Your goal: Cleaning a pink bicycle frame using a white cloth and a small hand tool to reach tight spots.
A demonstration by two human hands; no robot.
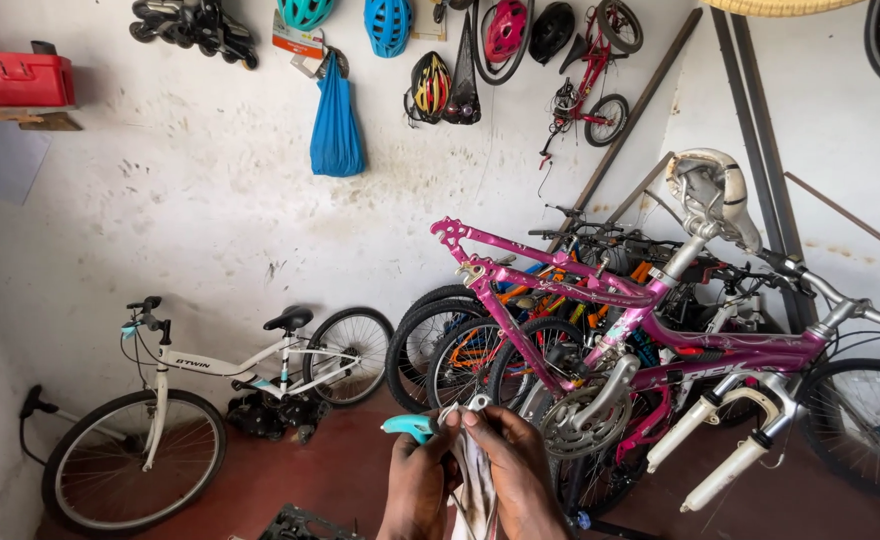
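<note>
Gripping a turquoise-handled metal tool low in the middle of the view, the left hand closes round its handle while the right hand pinches a grubby white cloth against it; wiping goes best with firm strokes along the metal. Right of them stands an upturned pink bicycle frame. The cloth hides the tool's head, and the wrists are cut off.

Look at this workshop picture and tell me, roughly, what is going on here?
A person stands in a bicycle storeroom, both hands low in view. The left hand grips a tool with a turquoise handle, and the right hand presses a pale rag against it. Just beyond them a pink bicycle frame is raised, wheels off. A white bicycle leans on the wall.
</note>
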